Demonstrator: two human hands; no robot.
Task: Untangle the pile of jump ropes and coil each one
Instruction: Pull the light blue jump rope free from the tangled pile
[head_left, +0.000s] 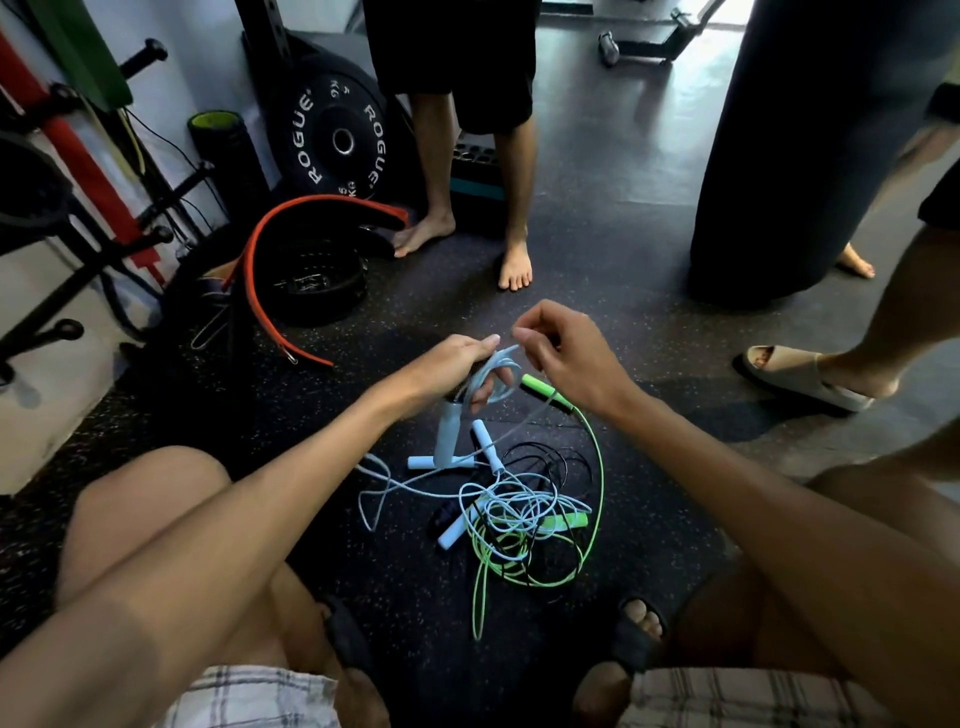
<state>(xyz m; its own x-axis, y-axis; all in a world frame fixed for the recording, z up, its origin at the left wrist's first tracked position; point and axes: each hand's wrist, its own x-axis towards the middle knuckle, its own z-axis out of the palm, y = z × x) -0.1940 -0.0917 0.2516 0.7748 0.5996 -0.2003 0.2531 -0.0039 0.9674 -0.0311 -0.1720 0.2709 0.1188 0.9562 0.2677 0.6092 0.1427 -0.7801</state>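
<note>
Jump ropes (519, 514) lie tangled on the floor (415, 597) near your knees; with your left grip (457, 364) clasping the pale blue coil (498, 374) and your right grip (566, 358) pinching its strand, lay each turn evenly, lifting slack clear of the green rope (597, 467).

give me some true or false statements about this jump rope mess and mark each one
1. The left grip holds loops of a pale blue rope. True.
2. The green rope is already neatly coiled. False: it lies loose on the floor, tangled with pale blue and black rope.
3. A pale blue handle hangs below the left grip. True.
4. The weight plate lies flat on the floor. False: it stands on edge, leaning against the rack behind it.
5. The right grip rests open on the floor. False: it is raised, with its fingers pinched at the pale blue rope.
</note>
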